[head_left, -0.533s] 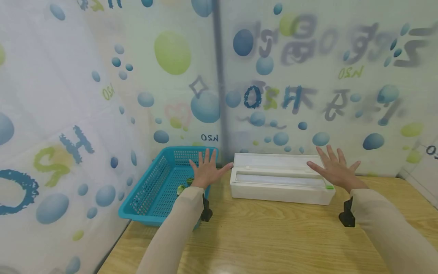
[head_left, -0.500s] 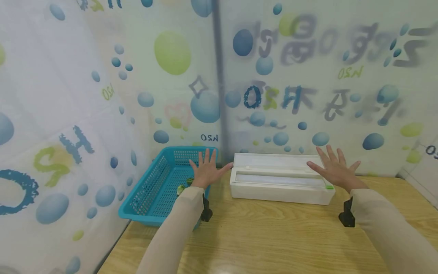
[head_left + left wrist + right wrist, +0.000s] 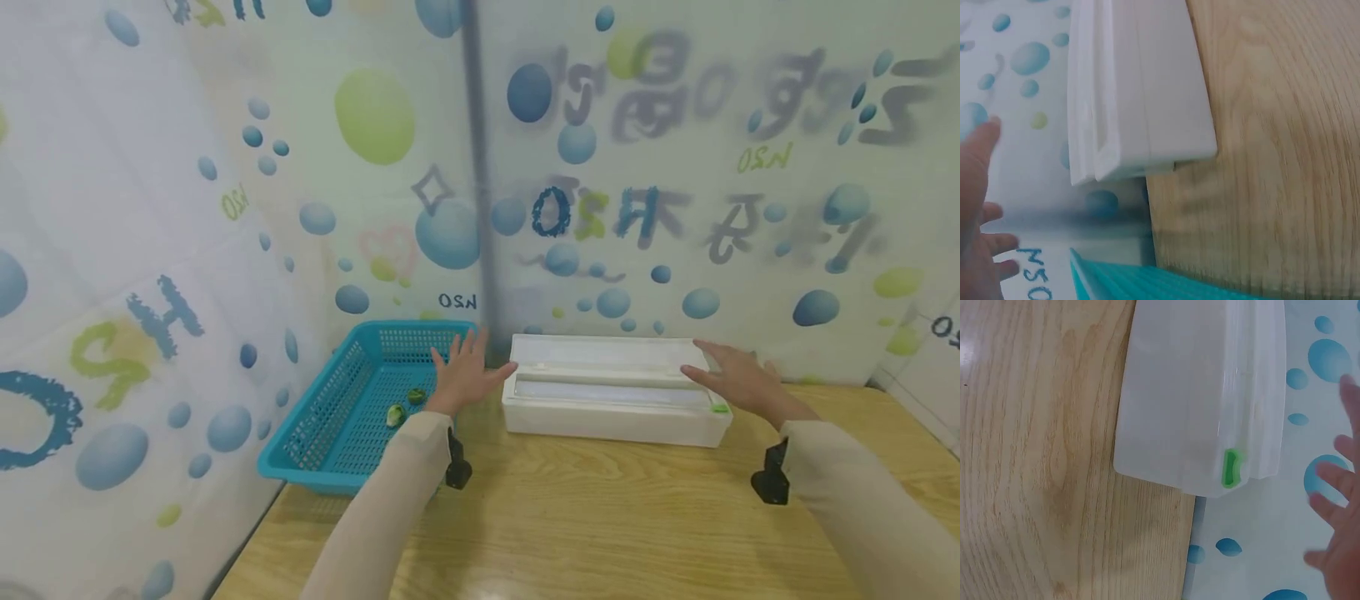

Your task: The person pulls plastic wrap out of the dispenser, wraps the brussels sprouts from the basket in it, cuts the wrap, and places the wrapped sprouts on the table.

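My left hand (image 3: 461,379) hovers with spread fingers between the blue basket (image 3: 303,477) and a long white box (image 3: 611,423). It holds nothing. Over the box's right end is my right hand (image 3: 742,383), fingers extended, also holding nothing. The white box looks like a cling-film dispenser, its lid (image 3: 600,350) raised at the back and a green tab (image 3: 1230,467) at its right end. Inside the basket lie two small green vegetables (image 3: 395,415), too small to name surely. In the wrist views, both hands appear apart from the box.
The wooden table (image 3: 600,517) carries the basket at left and the box at the back. A patterned curtain (image 3: 375,233) with blue and green dots hangs close behind and along the left side. Black wrist cameras sit on both cuffs.
My right hand has tilted forward, its fingers lower and more level over the box's end. My left hand has shifted slightly right, uncovering more of the vegetables. Basket and box stay put.
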Action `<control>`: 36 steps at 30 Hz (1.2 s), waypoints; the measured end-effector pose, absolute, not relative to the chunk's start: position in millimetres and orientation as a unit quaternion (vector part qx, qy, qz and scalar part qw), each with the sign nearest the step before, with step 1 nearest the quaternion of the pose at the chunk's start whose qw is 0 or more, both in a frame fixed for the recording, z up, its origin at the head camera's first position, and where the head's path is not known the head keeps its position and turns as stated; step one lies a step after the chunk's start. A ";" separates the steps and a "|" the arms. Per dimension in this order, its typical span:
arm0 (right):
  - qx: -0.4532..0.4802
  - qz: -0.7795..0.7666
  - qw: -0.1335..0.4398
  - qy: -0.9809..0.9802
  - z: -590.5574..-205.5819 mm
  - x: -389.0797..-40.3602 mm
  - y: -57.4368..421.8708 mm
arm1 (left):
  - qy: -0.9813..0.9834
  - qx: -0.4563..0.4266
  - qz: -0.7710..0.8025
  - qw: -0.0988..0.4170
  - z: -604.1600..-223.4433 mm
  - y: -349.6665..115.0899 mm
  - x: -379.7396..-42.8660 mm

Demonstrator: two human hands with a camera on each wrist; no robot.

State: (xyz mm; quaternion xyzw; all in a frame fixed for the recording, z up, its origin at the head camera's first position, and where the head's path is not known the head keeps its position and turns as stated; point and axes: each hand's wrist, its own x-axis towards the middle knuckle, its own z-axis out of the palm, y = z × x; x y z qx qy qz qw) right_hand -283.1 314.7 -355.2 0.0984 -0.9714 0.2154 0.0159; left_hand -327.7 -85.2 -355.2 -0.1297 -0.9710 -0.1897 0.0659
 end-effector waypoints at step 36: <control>0.157 0.269 0.073 -0.947 -401.0 -264.5 312.2 | -0.938 -0.248 -0.213 0.117 -398.8 -34.5 -306.2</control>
